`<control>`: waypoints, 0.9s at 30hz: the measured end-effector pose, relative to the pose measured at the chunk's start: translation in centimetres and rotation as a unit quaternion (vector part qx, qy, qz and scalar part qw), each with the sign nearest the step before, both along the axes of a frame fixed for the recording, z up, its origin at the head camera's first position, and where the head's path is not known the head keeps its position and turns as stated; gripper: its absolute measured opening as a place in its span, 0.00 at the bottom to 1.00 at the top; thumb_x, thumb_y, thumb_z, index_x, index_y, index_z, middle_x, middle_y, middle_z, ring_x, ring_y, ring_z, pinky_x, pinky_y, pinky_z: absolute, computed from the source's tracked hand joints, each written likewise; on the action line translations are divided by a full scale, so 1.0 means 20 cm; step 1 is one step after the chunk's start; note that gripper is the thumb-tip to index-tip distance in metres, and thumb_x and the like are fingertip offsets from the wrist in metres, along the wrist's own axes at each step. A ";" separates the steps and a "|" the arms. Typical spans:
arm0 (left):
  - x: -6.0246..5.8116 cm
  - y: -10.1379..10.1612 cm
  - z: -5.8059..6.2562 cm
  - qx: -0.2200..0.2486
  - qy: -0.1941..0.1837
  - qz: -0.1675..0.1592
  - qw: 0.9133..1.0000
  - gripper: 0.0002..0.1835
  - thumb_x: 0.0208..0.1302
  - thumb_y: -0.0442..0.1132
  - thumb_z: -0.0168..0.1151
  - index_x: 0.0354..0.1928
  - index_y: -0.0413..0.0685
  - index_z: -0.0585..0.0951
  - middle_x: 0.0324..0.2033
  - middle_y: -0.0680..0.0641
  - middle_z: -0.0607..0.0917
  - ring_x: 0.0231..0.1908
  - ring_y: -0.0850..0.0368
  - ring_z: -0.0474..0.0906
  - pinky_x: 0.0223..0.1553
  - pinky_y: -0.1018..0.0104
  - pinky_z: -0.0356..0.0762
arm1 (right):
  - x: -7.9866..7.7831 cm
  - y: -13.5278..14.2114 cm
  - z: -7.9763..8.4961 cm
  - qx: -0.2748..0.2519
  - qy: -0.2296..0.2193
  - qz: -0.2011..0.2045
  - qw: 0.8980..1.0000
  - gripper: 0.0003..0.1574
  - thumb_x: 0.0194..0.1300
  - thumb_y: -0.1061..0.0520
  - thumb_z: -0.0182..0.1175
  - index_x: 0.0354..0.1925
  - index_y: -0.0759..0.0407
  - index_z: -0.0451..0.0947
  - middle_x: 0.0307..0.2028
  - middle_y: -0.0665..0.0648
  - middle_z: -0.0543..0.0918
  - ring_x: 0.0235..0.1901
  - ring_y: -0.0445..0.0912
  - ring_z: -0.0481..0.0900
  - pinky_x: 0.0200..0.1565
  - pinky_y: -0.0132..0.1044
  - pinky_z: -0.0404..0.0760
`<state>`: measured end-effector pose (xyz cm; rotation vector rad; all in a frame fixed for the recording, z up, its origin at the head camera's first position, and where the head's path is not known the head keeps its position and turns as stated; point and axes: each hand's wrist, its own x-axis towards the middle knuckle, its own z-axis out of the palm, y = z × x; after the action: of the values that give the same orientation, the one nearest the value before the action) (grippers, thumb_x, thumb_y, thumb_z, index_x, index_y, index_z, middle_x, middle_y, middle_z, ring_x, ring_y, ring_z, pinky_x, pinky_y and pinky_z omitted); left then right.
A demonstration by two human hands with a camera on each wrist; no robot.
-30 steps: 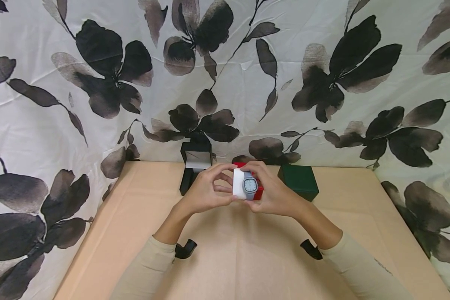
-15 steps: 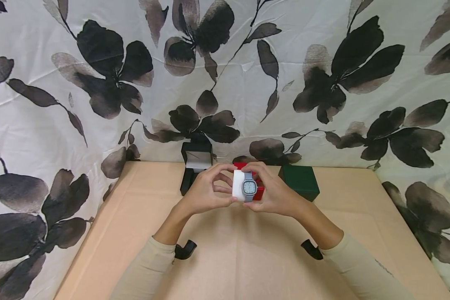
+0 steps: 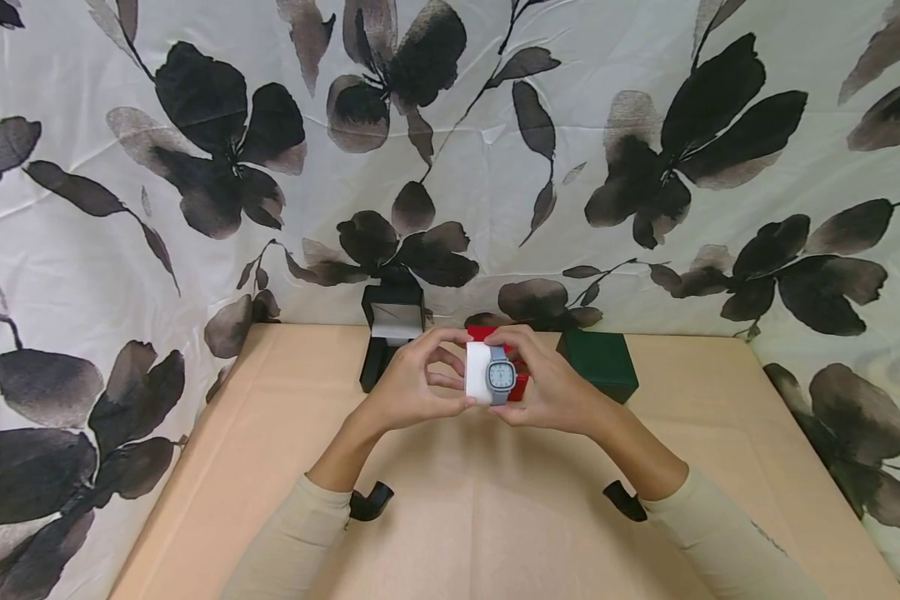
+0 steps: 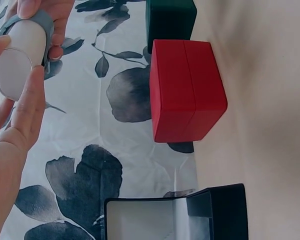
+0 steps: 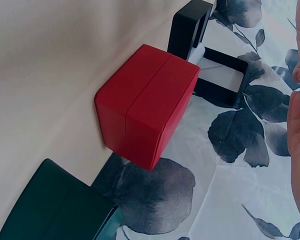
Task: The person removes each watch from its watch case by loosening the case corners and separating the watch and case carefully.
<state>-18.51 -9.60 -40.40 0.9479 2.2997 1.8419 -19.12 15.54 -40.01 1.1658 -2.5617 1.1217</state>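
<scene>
A wristwatch [image 3: 502, 376] with a square dial and grey-blue strap is wrapped around a white cylindrical watch cushion [image 3: 477, 372]. Both are held up between the two hands over the table, dial facing the head camera. My left hand [image 3: 414, 385] grips the bare end of the cushion between thumb and fingers. On the strap side, my right hand [image 3: 549, 387] holds the watch, thumb below and fingers above. From the left wrist, the cushion's rounded flat end [image 4: 14, 75] shows between the left fingertips. Only part of the right hand enters the right wrist view, at its edge.
Behind the hands stands a closed red box [image 4: 187, 90]. An open black box [image 3: 377, 360] with a pale lid lining is at the left, a closed green box [image 3: 600, 363] at the right. A floral cloth [image 3: 495, 167] hangs behind the table [image 3: 472, 517].
The watch and cushion have shifted very slightly toward the person, with a small tilt of the dial. Both hands keep their hold in about the same place.
</scene>
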 end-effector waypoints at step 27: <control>0.02 -0.06 0.04 0.023 -0.021 -0.033 0.999 0.40 0.48 0.23 0.77 0.66 0.40 0.74 0.57 0.45 0.78 0.46 0.43 0.83 0.46 0.58 0.89 | 0.05 0.00 0.05 -0.051 -0.048 0.037 0.997 0.54 0.48 0.62 0.82 0.71 0.53 0.70 0.69 0.56 0.71 0.61 0.49 0.75 0.55 0.43 0.87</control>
<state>-18.06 -10.87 -39.61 0.9695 2.1848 1.8782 -18.05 15.52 -39.02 1.2193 -2.5139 1.3398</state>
